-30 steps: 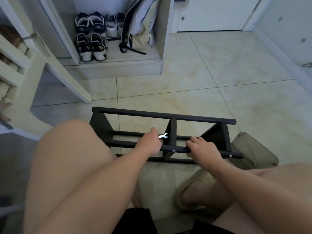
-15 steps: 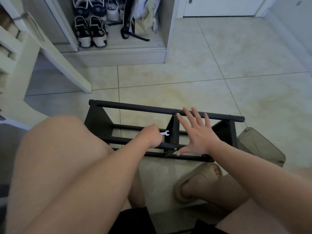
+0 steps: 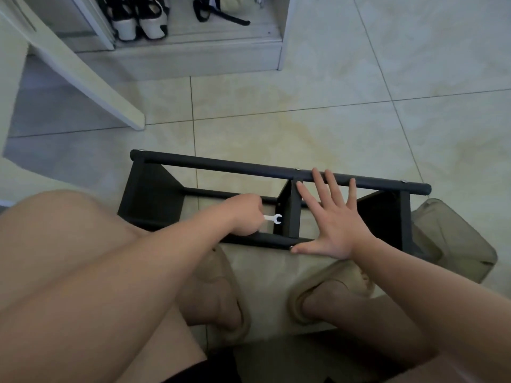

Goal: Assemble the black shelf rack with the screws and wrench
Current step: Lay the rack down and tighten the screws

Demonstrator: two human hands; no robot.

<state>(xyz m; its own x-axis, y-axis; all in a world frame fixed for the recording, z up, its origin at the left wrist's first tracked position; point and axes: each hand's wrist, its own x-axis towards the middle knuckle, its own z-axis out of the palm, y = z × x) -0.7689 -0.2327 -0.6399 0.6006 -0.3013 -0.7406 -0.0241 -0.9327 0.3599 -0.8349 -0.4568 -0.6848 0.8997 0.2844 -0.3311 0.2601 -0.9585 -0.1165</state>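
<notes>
Left hand [image 3: 244,215]: fingers curled, gripping the handle of a small silver open-end wrench [image 3: 273,218]. The wrench head points right and sits against the left face of the centre divider [image 3: 291,214] of the black shelf rack [image 3: 221,165]; whether it engages a fastener cannot be told.

Right hand [image 3: 333,228]: flat, fingers straight and spread, holding nothing. The thumb [image 3: 304,247] lies along the near rail [image 3: 273,240], its tip beside a screw head [image 3: 291,247]. The fingertips reach up to the far rail [image 3: 387,186]; contact there cannot be told.

The rack lies on the tiled floor [image 3: 318,111], just ahead of the person's knees, its long rails running left to right. It has triangular end panels at both sides and the divider between them. More screw heads [image 3: 297,169] show along the top of the far rail.

Both feet wear beige slippers [image 3: 340,277], just behind the near rail. A translucent container [image 3: 456,239] sits at the rack's right end. Farther back, black-and-white shoes [image 3: 141,20] stand in a low cabinet [image 3: 193,56].
</notes>
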